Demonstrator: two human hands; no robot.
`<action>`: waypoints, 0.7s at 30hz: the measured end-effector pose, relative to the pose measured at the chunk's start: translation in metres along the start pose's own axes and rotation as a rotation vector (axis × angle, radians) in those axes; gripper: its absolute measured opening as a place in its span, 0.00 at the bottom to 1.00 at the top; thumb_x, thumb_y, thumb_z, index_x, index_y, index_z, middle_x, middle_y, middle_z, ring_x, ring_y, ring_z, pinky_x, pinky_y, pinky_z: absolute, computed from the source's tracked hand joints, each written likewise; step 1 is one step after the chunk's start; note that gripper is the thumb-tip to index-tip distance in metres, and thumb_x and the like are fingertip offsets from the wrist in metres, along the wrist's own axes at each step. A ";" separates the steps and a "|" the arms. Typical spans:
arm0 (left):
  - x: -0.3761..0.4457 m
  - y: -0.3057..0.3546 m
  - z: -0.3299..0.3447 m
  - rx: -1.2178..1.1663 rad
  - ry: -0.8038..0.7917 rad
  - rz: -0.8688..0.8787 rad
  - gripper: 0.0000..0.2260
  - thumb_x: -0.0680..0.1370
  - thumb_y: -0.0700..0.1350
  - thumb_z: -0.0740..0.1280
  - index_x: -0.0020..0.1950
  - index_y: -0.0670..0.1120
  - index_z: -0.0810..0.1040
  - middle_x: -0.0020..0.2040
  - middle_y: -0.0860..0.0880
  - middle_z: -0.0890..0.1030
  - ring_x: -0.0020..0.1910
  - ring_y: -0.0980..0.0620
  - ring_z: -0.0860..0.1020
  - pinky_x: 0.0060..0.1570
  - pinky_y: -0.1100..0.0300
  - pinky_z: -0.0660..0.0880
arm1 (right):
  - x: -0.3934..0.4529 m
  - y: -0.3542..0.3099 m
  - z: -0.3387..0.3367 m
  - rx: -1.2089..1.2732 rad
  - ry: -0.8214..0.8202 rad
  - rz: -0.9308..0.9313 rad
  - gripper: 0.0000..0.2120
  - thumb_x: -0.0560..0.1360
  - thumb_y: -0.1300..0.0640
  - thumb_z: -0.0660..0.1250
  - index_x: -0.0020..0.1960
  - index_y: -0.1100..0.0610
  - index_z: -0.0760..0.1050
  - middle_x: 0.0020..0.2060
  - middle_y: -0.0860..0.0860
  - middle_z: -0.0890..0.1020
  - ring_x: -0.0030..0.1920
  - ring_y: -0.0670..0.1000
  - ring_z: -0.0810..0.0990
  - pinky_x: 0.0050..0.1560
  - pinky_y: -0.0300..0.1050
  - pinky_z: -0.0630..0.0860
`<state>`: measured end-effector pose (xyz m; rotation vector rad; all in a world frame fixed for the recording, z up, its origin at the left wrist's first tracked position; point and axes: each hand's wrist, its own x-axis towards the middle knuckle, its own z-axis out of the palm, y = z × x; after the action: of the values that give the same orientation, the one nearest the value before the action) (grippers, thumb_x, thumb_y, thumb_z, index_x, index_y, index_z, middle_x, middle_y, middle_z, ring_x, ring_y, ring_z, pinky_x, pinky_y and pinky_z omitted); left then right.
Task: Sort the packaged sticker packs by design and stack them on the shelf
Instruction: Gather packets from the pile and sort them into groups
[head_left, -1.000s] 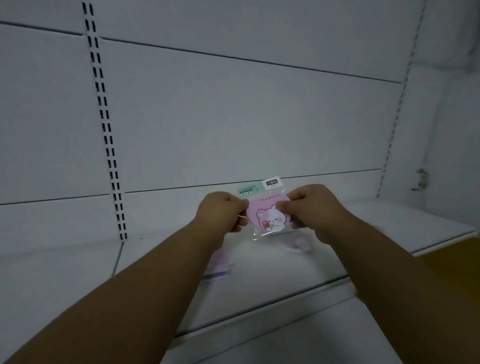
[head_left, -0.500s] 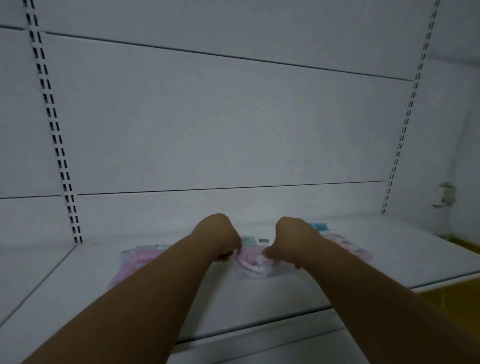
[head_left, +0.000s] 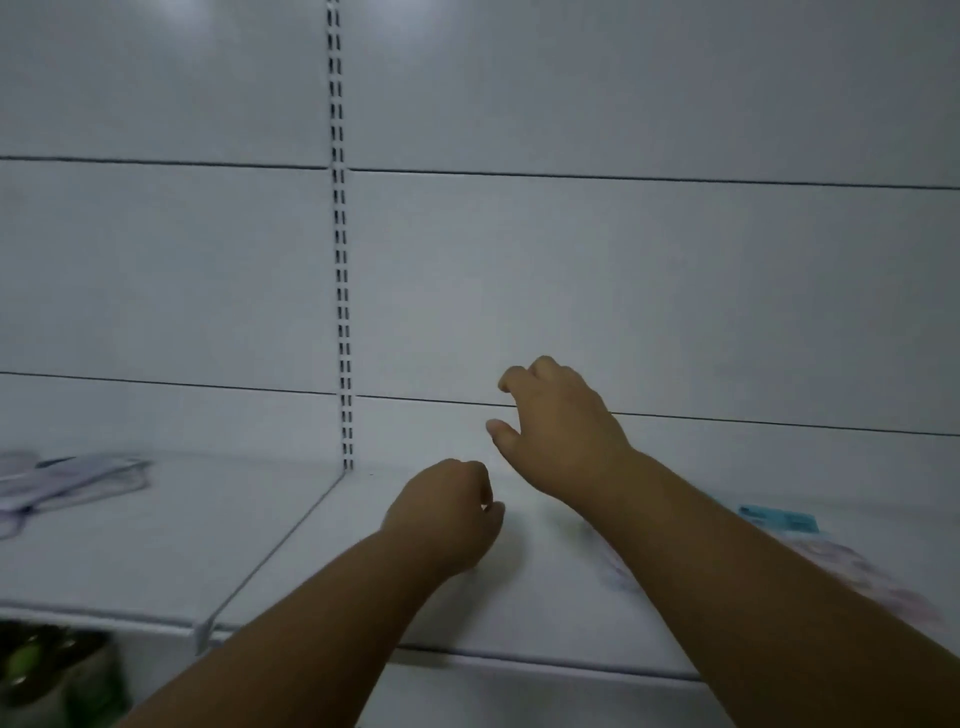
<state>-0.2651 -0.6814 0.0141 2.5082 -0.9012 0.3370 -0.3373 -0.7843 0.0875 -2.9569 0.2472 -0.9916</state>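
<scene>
Hands hover between placements: left hand (head_left: 441, 519) curled, contents unclear; right hand (head_left: 558, 421) loosely open, empty. Clear-wrapped pink sticker pack (head_left: 857, 566) lies right on white metal shelf (head_left: 156, 545). Next: fetch another pack.

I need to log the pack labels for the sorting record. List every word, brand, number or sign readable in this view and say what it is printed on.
Nothing here can be read.
Sticker pack with the teal header card, on the shelf at right: dark marks on the card, too blurred to read.
Pale packs at far left: no legible print.
Back panels and slotted upright: no text or signs.
</scene>
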 end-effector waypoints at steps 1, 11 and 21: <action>-0.010 -0.019 -0.012 0.009 0.022 -0.028 0.10 0.77 0.55 0.64 0.49 0.50 0.78 0.46 0.52 0.80 0.44 0.53 0.77 0.50 0.57 0.78 | 0.005 -0.023 0.002 0.019 0.007 -0.035 0.19 0.77 0.46 0.62 0.64 0.54 0.71 0.58 0.54 0.75 0.57 0.55 0.74 0.57 0.51 0.74; -0.138 -0.255 -0.146 0.144 0.135 -0.271 0.13 0.78 0.56 0.64 0.57 0.51 0.78 0.52 0.52 0.81 0.49 0.54 0.78 0.52 0.58 0.76 | 0.034 -0.303 0.041 0.178 -0.006 -0.305 0.20 0.77 0.44 0.62 0.64 0.54 0.71 0.58 0.54 0.75 0.57 0.55 0.74 0.57 0.52 0.75; -0.164 -0.422 -0.225 0.218 0.128 -0.379 0.13 0.78 0.55 0.62 0.57 0.50 0.76 0.55 0.50 0.81 0.52 0.51 0.77 0.47 0.58 0.71 | 0.086 -0.467 0.089 0.211 -0.108 -0.302 0.22 0.76 0.43 0.63 0.66 0.53 0.70 0.60 0.55 0.74 0.58 0.56 0.74 0.58 0.54 0.75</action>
<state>-0.1316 -0.1938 0.0094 2.7467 -0.3424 0.4836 -0.1481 -0.3403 0.0970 -2.8894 -0.2954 -0.8151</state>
